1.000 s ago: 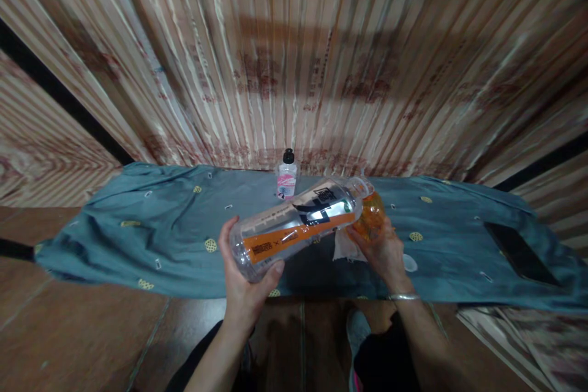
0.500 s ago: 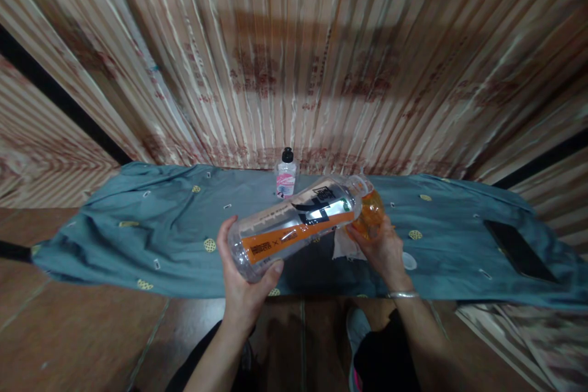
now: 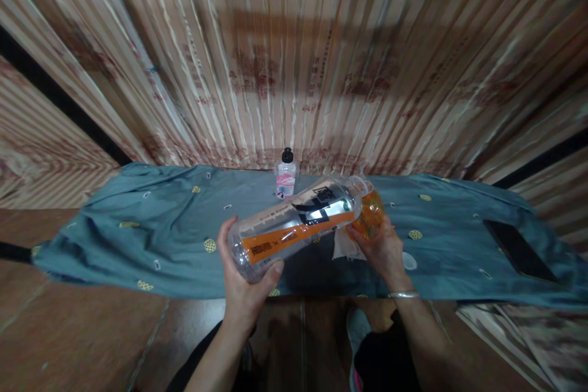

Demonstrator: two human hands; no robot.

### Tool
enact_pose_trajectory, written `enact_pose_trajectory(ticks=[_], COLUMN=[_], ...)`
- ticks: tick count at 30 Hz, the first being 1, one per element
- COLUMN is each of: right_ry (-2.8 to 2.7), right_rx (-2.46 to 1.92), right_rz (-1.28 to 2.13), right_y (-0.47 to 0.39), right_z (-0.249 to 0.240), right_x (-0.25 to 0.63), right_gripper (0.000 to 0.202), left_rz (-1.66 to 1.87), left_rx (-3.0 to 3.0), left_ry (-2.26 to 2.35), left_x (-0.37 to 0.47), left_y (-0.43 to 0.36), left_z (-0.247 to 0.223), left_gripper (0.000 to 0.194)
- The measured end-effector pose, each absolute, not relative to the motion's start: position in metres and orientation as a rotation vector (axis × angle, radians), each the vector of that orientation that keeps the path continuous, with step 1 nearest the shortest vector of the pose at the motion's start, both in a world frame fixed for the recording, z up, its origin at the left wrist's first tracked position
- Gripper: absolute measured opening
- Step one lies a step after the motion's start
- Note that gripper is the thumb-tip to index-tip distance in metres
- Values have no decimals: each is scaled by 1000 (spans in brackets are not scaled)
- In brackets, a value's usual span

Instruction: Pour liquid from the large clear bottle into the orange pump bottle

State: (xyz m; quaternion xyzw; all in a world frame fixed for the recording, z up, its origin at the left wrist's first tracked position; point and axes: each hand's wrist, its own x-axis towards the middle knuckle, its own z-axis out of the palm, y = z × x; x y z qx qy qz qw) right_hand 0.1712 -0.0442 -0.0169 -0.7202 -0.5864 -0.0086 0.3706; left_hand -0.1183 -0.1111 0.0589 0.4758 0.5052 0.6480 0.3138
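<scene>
My left hand point(image 3: 248, 291) is wrapped round the base of a large clear plastic bottle point(image 3: 294, 226) with an orange and black label. The bottle lies tilted, its neck higher and to the right. In my right hand point(image 3: 383, 251) is a smaller container of orange transparent plastic point(image 3: 370, 214), held below the bottle's mouth. Whether the two rims touch I cannot tell. Beneath the right hand lies a crumpled white tissue point(image 3: 346, 246), and beside it a round whitish lid point(image 3: 409, 261).
A small clear bottle with a black cap and pink label point(image 3: 285, 177) stands at the back of the green cloth-covered surface point(image 3: 174, 233). A black phone point(image 3: 519, 251) lies at the right. Behind rises a patterned curtain point(image 3: 294, 73); tiled floor point(image 3: 92, 337) is in front.
</scene>
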Motion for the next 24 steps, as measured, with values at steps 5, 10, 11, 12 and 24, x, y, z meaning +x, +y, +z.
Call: enact_pose_trajectory(ticks=[5,10,11,12,24], right_ry=[-1500,-1506,-1505,-1504,-1491], right_rx=[-1853,-1843,-1840,-1836,-1835], right_rz=[-22,-34,-38,-41,-20], right_y=[-44,-44,-44,-44,-44], right_z=[-18,-19,-19,-19,-17], right_x=[171,172,172,172,170], right_gripper=[97,93,94,94,97], left_rz=[1763,1724,1726,1725,1707], left_rx=[1218,1285,1281,1273,1202], left_ry=[1374,1361,1361,1361,1323], left_x=[-118,-122,-122,-122,-122], left_y=[-111,-110,-110,-110,-110], left_z=[57,55,55,55,57], left_gripper=[94,96,96,96,99])
